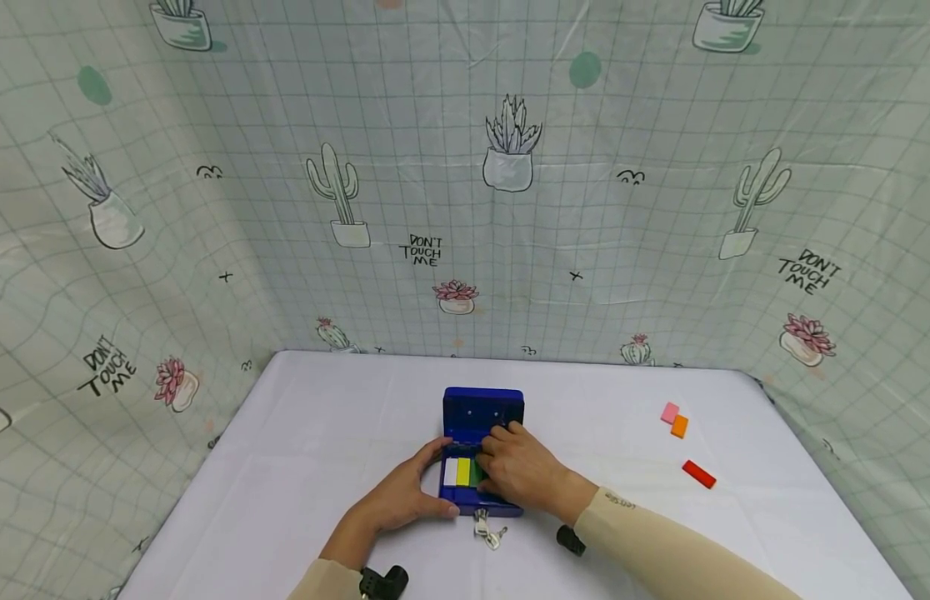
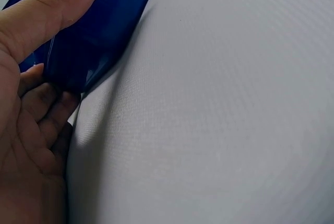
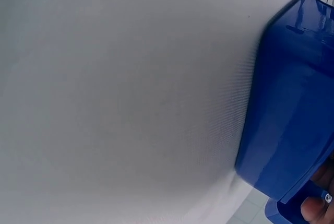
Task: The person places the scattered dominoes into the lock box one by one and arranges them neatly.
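A blue metal box [image 1: 482, 510] stands on the table with its lid [image 1: 483, 410] raised. Inside it a white block [image 1: 451, 472], a yellow block [image 1: 463, 472] and a green block [image 1: 476, 473] lie side by side. My left hand [image 1: 402, 493] holds the box's left side, thumb near the front corner and fingers towards the back. My right hand [image 1: 527, 468] reaches into the box from the right, thumb and fingertips at the two ends of the green block. It covers the box's right part. The right wrist view shows the box's outer wall [image 3: 289, 98].
A padlock [image 1: 481, 525] with keys [image 1: 493, 540] hangs at the box's front. On the right of the white-covered table [image 1: 322, 417] lie a pink block [image 1: 670, 412], an orange block [image 1: 679, 427] and a red block [image 1: 699, 474]. Printed cloth surrounds the table's back and sides.
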The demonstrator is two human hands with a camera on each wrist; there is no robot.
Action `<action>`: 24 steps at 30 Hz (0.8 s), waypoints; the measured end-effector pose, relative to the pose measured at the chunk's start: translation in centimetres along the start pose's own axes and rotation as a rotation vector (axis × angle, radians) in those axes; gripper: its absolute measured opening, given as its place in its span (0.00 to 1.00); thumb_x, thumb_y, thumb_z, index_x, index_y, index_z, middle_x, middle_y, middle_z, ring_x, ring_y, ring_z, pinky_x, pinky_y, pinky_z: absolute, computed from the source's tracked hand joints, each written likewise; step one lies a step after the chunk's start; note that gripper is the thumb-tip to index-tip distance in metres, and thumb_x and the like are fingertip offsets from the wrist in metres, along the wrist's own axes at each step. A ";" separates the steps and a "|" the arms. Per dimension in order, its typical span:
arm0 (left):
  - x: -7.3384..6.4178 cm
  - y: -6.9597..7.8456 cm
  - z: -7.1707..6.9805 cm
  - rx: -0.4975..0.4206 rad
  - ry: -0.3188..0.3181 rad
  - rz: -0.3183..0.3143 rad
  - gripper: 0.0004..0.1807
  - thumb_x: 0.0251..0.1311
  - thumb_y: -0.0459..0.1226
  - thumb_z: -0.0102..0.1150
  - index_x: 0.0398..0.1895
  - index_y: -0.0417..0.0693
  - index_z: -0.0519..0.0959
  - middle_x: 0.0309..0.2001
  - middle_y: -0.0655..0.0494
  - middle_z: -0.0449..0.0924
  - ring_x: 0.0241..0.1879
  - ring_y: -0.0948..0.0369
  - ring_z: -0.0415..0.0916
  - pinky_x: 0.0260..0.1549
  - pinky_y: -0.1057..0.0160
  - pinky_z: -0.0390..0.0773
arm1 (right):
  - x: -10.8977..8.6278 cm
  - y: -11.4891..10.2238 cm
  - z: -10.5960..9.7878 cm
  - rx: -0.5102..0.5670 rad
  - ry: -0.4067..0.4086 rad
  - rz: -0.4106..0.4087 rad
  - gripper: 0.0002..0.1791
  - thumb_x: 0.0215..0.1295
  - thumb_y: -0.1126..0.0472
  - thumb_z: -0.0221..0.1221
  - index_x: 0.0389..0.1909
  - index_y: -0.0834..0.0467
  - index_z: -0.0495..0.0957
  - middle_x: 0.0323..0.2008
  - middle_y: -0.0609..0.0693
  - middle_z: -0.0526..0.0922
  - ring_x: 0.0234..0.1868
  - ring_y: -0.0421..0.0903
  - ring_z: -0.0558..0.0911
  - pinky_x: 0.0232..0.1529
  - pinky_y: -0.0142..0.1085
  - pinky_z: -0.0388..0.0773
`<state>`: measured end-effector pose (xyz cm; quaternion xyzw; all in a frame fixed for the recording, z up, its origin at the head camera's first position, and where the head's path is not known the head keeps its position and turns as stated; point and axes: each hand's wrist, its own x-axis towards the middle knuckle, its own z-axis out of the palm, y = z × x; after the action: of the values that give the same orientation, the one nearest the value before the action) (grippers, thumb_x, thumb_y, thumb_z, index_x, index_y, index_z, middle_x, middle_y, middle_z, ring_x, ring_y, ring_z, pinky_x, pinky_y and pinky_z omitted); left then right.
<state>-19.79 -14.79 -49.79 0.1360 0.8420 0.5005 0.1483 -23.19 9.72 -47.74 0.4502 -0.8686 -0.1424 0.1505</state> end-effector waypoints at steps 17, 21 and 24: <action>-0.1 -0.4 -0.1 -0.021 -0.003 0.021 0.60 0.50 0.46 0.84 0.84 0.52 0.57 0.81 0.42 0.62 0.81 0.41 0.55 0.77 0.31 0.53 | -0.1 -0.1 0.3 0.035 0.060 0.037 0.25 0.68 0.32 0.64 0.47 0.49 0.85 0.40 0.43 0.84 0.43 0.45 0.77 0.44 0.38 0.71; 0.0 -0.5 -0.1 -0.032 -0.006 0.022 0.60 0.49 0.46 0.84 0.84 0.52 0.57 0.81 0.42 0.61 0.81 0.41 0.55 0.77 0.31 0.53 | -0.2 0.0 0.4 0.028 0.068 0.037 0.26 0.68 0.31 0.64 0.45 0.49 0.85 0.39 0.43 0.83 0.43 0.45 0.77 0.43 0.38 0.69; 0.0 -0.5 -0.1 -0.033 -0.005 0.019 0.60 0.49 0.46 0.84 0.84 0.53 0.58 0.81 0.42 0.61 0.81 0.41 0.55 0.77 0.31 0.53 | -0.3 0.1 0.4 0.023 0.079 0.040 0.27 0.67 0.30 0.63 0.44 0.49 0.84 0.39 0.43 0.83 0.42 0.45 0.77 0.42 0.38 0.69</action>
<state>-19.90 -15.11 -50.13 0.1426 0.8319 0.5155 0.1478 -23.30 10.06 -48.08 0.4399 -0.8723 -0.1113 0.1823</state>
